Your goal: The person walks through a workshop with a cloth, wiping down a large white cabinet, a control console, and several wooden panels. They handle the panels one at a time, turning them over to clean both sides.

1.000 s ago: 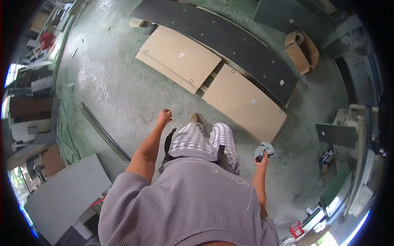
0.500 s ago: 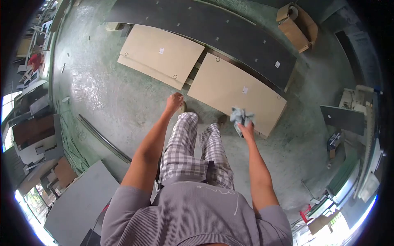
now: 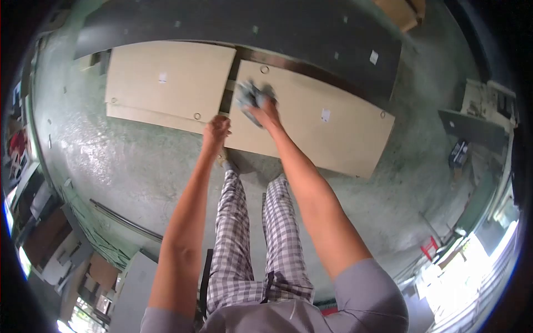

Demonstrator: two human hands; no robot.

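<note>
My right hand [image 3: 266, 112] grips a crumpled grey-blue rag [image 3: 246, 95], blurred by motion, over the left part of the right beige board [image 3: 333, 139]. Ringed marks and a small white label show on that board. My left hand [image 3: 216, 132] is closed, its fingers curled beside the near end of the gap between the boards; whether it touches either board or holds anything is hidden. The left beige board [image 3: 161, 97] lies on the other side of the gap and also bears a label and ringed marks.
A long dark panel [image 3: 222, 25] lies behind the boards. Metal strips [image 3: 125, 219] rest on the green-grey floor [image 3: 150, 166] at left. A cardboard box [image 3: 408, 14] stands at the back right, and a dark panel [image 3: 472, 130] leans at the right.
My right hand has carried the rag left and forward, from the right board's near edge to near the gap. My left hand has moved forward to the boards' near edge. The view has shifted.
</note>
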